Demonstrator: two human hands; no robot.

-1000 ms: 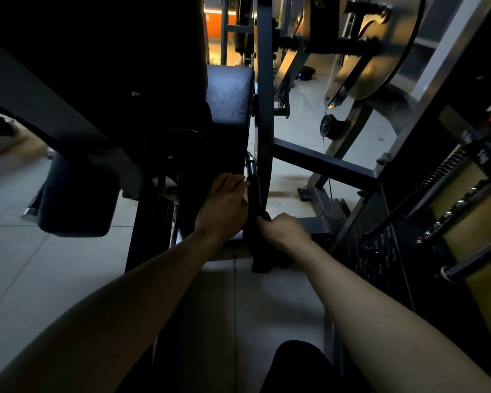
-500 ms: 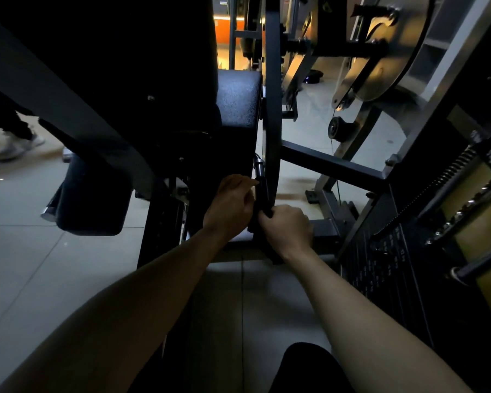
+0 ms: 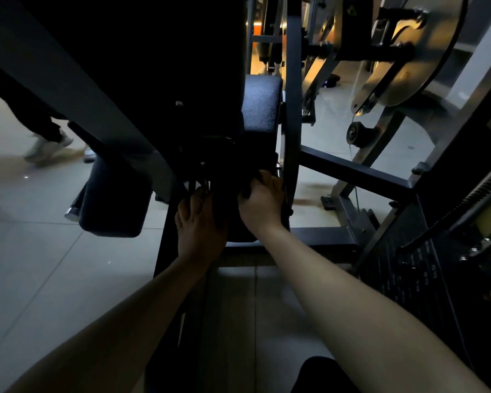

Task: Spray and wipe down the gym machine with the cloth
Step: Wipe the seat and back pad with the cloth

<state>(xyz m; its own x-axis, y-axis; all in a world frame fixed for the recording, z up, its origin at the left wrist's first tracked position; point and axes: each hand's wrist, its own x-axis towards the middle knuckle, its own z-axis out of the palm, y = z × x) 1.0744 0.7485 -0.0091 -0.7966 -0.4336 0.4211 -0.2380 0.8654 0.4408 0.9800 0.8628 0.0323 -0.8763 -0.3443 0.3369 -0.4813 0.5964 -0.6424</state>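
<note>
Our right hand (image 3: 262, 204), clenched on the dark cloth (image 3: 230, 194), is shifting left off the upright onto the seat post while our left hand (image 3: 200, 222) is pressing flat.

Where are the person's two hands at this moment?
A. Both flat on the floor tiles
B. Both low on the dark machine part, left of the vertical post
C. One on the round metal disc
B: the left hand and right hand sit close together against the dark machine part, left of the vertical post.
</note>
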